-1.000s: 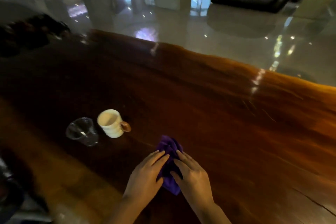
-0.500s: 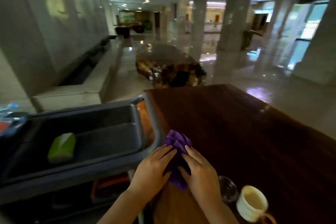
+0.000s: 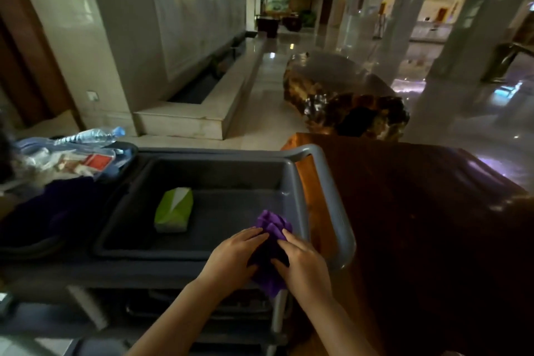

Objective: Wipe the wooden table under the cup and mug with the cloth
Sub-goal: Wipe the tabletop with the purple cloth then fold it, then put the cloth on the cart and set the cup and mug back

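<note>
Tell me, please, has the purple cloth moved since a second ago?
Yes. The cloth, held in both hands, has gone from above the wooden table leftward to above the grey cart tray beside it.

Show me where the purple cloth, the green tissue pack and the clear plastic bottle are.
purple cloth (image 3: 273,222): head view, bunched top above the fingers.
green tissue pack (image 3: 173,209): head view, top face.
clear plastic bottle (image 3: 89,134): head view, middle of body.

text: none legible — red packet (image 3: 98,161) | bottle (image 3: 89,135) labels too blurred
</note>
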